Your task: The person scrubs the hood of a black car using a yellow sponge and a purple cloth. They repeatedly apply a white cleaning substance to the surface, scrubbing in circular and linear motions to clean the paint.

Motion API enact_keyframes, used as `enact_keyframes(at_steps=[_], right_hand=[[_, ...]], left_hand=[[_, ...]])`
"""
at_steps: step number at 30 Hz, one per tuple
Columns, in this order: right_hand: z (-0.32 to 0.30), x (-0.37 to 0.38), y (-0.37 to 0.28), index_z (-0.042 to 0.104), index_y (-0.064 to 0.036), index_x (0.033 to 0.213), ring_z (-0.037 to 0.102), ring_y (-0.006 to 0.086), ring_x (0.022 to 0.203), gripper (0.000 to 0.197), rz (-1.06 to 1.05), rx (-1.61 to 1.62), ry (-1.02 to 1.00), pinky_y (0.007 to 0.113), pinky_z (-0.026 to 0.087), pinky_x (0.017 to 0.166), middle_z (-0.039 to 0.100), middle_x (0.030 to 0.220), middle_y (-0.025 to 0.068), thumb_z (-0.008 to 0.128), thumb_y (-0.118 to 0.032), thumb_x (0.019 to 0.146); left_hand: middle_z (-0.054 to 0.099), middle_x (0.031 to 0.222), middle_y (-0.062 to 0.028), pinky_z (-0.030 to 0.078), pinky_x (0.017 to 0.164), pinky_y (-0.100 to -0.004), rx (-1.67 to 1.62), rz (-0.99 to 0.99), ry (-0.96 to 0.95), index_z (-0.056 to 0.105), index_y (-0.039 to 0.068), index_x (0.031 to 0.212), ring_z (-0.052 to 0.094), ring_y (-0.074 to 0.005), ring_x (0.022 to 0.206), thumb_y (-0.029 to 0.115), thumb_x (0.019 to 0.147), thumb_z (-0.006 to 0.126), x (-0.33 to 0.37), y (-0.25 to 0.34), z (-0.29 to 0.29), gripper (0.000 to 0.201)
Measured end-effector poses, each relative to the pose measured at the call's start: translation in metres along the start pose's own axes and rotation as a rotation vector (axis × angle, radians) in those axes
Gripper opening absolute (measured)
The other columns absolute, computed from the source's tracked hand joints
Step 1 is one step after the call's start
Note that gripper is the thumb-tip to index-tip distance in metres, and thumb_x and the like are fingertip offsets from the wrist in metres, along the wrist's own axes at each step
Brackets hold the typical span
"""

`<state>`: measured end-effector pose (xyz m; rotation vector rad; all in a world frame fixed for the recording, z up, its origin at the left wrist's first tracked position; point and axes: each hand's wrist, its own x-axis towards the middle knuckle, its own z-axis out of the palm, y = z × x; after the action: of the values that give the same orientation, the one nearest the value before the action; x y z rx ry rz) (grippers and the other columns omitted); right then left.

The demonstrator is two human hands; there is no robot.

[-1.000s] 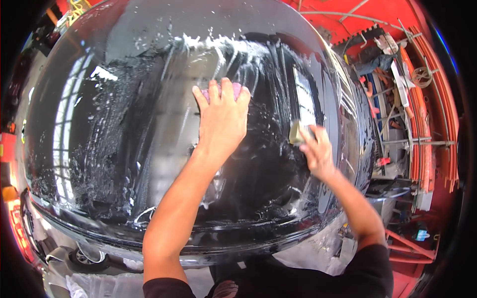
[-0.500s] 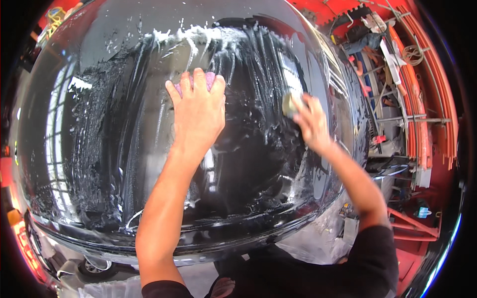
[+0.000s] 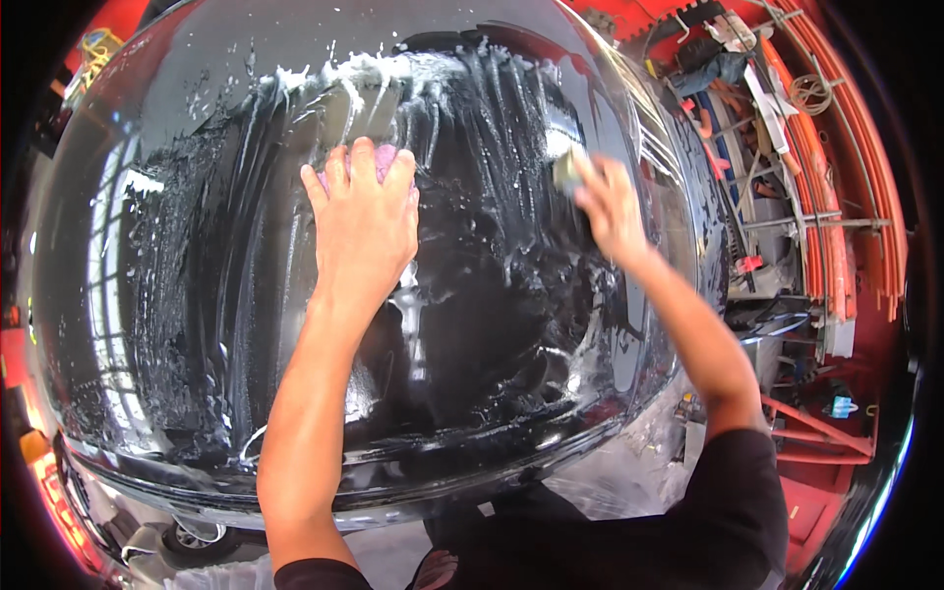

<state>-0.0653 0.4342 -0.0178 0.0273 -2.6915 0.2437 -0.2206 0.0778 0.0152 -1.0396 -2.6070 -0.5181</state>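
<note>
A glossy black car panel [image 3: 462,344], wet and streaked, curves across the middle of the head view. White suds [image 3: 393,71] lie in a band over its far part. My left hand [image 3: 364,231] presses a pink sponge [image 3: 385,160] onto the panel, fingers spread over it; most of the sponge is under the hand. Over to the right, my right hand [image 3: 615,208] grips a small yellowish-grey block [image 3: 565,171] between thumb and fingers, at the panel's surface. That hand is slightly blurred.
Orange pipes [image 3: 831,216] and a metal rack with tools and scraps line the right side. A red metal frame [image 3: 821,442] stands lower right. Plastic sheeting [image 3: 624,482] covers floor near the panel's front edge. A wheel [image 3: 197,539] shows at lower left.
My right hand has moved farther away along the panel with the block. My left hand, still on the pink sponge, appears a little farther left; the whole view has shifted slightly too.
</note>
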Motion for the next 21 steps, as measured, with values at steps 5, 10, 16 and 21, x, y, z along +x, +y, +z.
enact_keyframes(at_steps=[5, 10, 16, 21], right_hand=[[0.041, 0.112, 0.052, 0.069, -0.0174, 0.147, 0.064, 0.0456, 0.116, 0.044, 0.250, -0.150, 0.125, 0.054, 0.053, 0.100, 0.068, 0.125, 0.0228, 0.070, -0.024, 0.104], [-0.006, -0.043, -0.036, 0.062, -0.0128, 0.157, 0.062, 0.0459, 0.127, 0.054, 0.143, -0.004, -0.016, 0.051, 0.050, 0.111, 0.063, 0.133, 0.0271, 0.068, -0.023, 0.105], [0.023, 0.073, 0.079, 0.064, -0.0156, 0.152, 0.062, 0.0435, 0.120, 0.051, 0.121, -0.114, 0.109, 0.052, 0.050, 0.103, 0.066, 0.124, 0.0236, 0.071, -0.020, 0.102], [0.036, 0.043, 0.036, 0.068, -0.0140, 0.150, 0.064, 0.0443, 0.118, 0.050, 0.155, -0.062, 0.114, 0.053, 0.054, 0.102, 0.066, 0.128, 0.0253, 0.072, -0.025, 0.102]], left_hand=[[0.057, 0.146, -0.0218, 0.036, 0.119, -0.0743, -0.033, 0.057, 0.020, 0.066, 0.011, 0.141, 0.050, -0.0449, 0.142, 0.026, 0.102, 0.071, 0.005, -0.006, 0.005, 0.042], [0.056, 0.147, -0.0211, 0.036, 0.119, -0.0759, 0.010, 0.013, 0.002, 0.065, 0.011, 0.141, 0.050, -0.0452, 0.142, 0.025, 0.101, 0.072, -0.005, -0.015, -0.003, 0.043], [0.056, 0.148, -0.0211, 0.035, 0.120, -0.0739, -0.022, 0.046, 0.010, 0.066, 0.011, 0.140, 0.049, -0.0445, 0.143, 0.024, 0.102, 0.071, 0.008, 0.002, 0.004, 0.041], [0.056, 0.148, -0.0211, 0.034, 0.120, -0.0734, -0.042, 0.045, -0.002, 0.067, 0.011, 0.139, 0.049, -0.0442, 0.143, 0.023, 0.101, 0.071, -0.001, -0.017, 0.002, 0.040]])
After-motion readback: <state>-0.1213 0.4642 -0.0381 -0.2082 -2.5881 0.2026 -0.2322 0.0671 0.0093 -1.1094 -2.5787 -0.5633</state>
